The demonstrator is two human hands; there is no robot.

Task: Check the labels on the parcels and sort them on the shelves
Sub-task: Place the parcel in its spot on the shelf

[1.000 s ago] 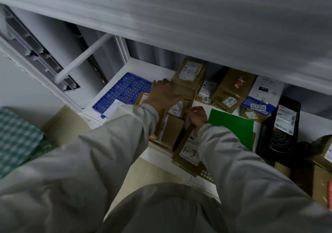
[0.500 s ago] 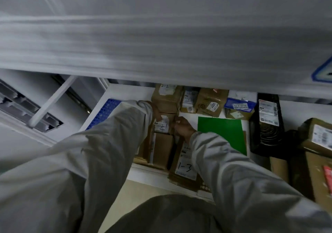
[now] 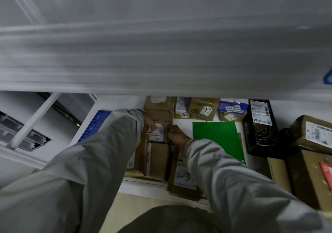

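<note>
Head view looks down past my grey sleeves onto the lower shelf (image 3: 115, 103), and I'm partway through the sort, by my reckoning: plenty of parcels already sit on this shelf, but more wait off to the right. My left hand (image 3: 150, 124) is on the left side of a small brown box (image 3: 159, 132) whose white label reads 2-1; its fingers are mostly hidden by my cuff, so I cannot tell how they curl, only that they touch the box at the label's edge. My right hand (image 3: 177, 137) pinches the right side of the same box, fingers curled against the cardboard. So that box sits between my hands, in the left column of the shelf, just behind a taller plain carton (image 3: 158, 159) and in front of another brown box (image 3: 158, 106) at the back. Beside my right wrist lies a flat parcel marked 1-3 (image 3: 183, 175), overhanging the shelf's front lip. Along the back row I make out a small white-labelled packet (image 3: 181, 106), a brown box with tilted stickers (image 3: 203, 108) and a blue-topped parcel (image 3: 231, 106). A green sheet (image 3: 217, 139) lies flat mid-shelf, a black parcel (image 3: 260, 126) stands right of it, and a blue perforated mat (image 3: 95, 124) lies at the far left. Further right, large brown cartons (image 3: 314, 133) sit stacked, off the shelf as far as I can judge, so those look like the work left. The shelf above blocks the upper half of my view; what it holds, I can't say.
</note>
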